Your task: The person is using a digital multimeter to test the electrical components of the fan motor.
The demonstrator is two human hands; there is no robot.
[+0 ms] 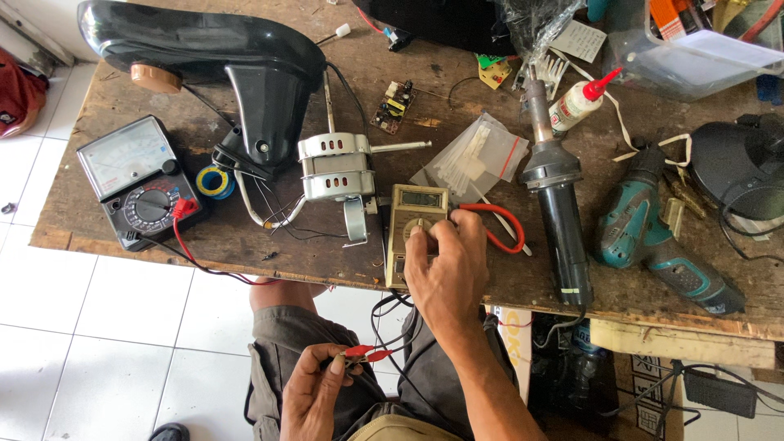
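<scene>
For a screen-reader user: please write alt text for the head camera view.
The right hand turns the dial of a yellow digital multimeter on a wooden workbench, while the left hand pinches red test probes together above the lap.

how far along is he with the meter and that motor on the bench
Done: the motor lies stripped out beside the black housing, its wires loose. In hand: the right hand turns the dial of the small yellow multimeter, while the left hand pinches the red probe tips together over the lap. Left: the probes are not yet on the motor's wires, so no reading looks taken.
</scene>
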